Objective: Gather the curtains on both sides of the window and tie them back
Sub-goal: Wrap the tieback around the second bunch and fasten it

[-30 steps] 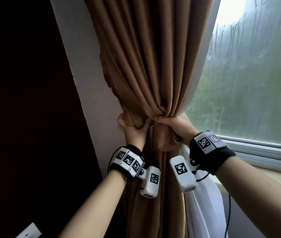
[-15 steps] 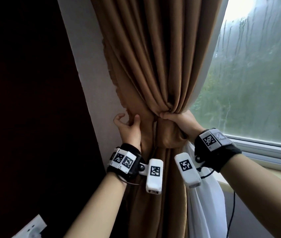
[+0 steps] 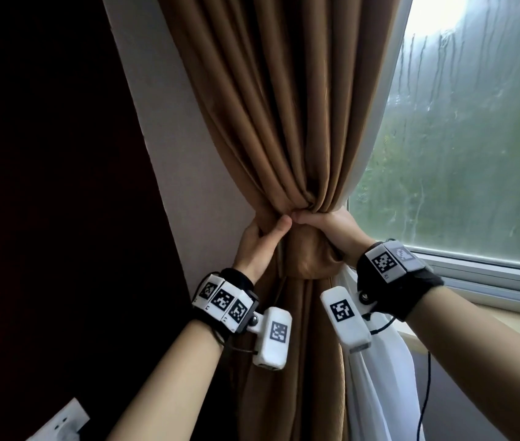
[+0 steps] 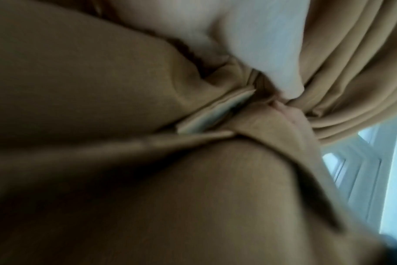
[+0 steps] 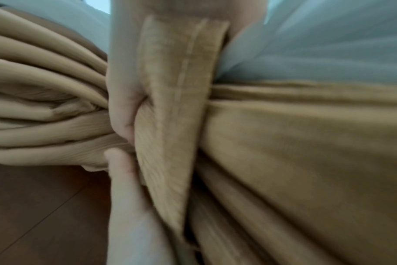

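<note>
The brown curtain [image 3: 284, 106] hangs gathered into one bundle beside the window. A matching brown tie-back band [image 3: 306, 253] wraps it at the waist; its stitched strip [image 5: 179, 100] fills the right wrist view. My left hand [image 3: 268, 232] grips the bundle from the left, thumb in front, fingers hidden behind the cloth. My right hand [image 3: 315, 219] grips from the right at the band's top edge, with its thumb [image 5: 122, 111] hooked on the band. The two thumbs nearly touch. The left wrist view is blurred brown fabric [image 4: 102, 89].
A white sheer curtain [image 3: 379, 383] hangs to the right of the brown one. Rain-streaked window glass [image 3: 462, 148] and its sill [image 3: 503, 292] lie to the right. A dark panel [image 3: 45, 186], a wall strip [image 3: 169, 154], a socket [image 3: 61, 421] and a black cable [image 3: 427, 386] are nearby.
Half a second ago my left hand was loose at the curtain's left edge; now it is wrapped round the bundle again, thumb beside the right hand. The right hand kept its grip.
</note>
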Tool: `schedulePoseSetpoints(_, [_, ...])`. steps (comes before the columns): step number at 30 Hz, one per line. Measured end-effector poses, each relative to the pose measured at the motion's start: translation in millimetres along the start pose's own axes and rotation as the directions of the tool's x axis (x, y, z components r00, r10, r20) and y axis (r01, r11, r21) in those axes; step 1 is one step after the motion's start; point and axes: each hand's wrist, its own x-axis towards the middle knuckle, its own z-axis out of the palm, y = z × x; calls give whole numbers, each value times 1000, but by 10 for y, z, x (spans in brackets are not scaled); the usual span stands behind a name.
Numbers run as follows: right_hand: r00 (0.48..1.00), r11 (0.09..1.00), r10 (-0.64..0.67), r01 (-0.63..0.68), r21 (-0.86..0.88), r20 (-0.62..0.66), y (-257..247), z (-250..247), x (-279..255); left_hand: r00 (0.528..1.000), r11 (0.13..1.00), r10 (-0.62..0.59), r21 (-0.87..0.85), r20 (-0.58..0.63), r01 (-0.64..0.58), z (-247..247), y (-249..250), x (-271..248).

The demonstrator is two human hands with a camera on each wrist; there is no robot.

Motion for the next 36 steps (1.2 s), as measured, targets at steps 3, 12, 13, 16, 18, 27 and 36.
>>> schedulePoseSetpoints(3, [999, 1000, 26, -26, -8, 30, 2, 9, -16, 994, 974, 22, 222, 103, -45, -7, 18, -18])
schedulePoseSetpoints(12, [886, 964, 161, -235, 122, 436, -94, -155, -68, 986, 996, 90, 3, 139, -92, 151, 77, -116])
schedulePoseSetpoints(13, [871, 961, 166, -247, 120, 462, -107, -189, -75, 991, 998, 68, -15, 116, -67, 136, 63, -110])
schedulePoseSetpoints(16, [869, 949, 207, -289, 122, 450, -118, -222, -46, 996, 999, 17, -46, 85, -13, 95, 65, -105])
schedulePoseSetpoints(18, [870, 932, 264, -342, 123, 418, -109, -210, 0, 995, 1000, -4, 3, 100, 3, 87, 112, -91])
schedulePoseSetpoints(27, [865, 895, 338, -417, 156, 371, -63, -156, 27, 989, 970, -86, 238, 122, 55, 94, 134, -2])
schedulePoseSetpoints(36, [837, 869, 373, -466, 167, 401, -73, -195, -29, 872, 844, -200, -373, 447, 385, -1, 12, -112])
